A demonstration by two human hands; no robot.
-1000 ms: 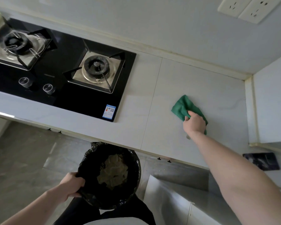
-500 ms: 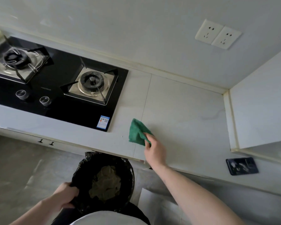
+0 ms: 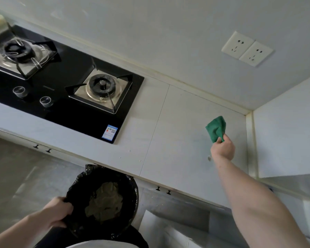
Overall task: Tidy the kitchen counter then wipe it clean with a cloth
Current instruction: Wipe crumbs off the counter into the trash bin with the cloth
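Head view: the worktop [image 3: 183, 140] looks tidied, and wiping is under way. At 3 o'clock the right hand [image 3: 222, 147] grips the green cloth [image 3: 216, 128] near the corner; at 7 o'clock the left hand [image 3: 58, 211] holds the bin [image 3: 104, 199]. A few crumbs remain near the front edge.

Cloth sweeps back across the counter

The right hand [image 3: 222, 147], gripping the green cloth [image 3: 216, 128], has swung from the counter [image 3: 177, 140] front edge near the hob's corner, where it was half a second ago, to the far right end beside the side wall.
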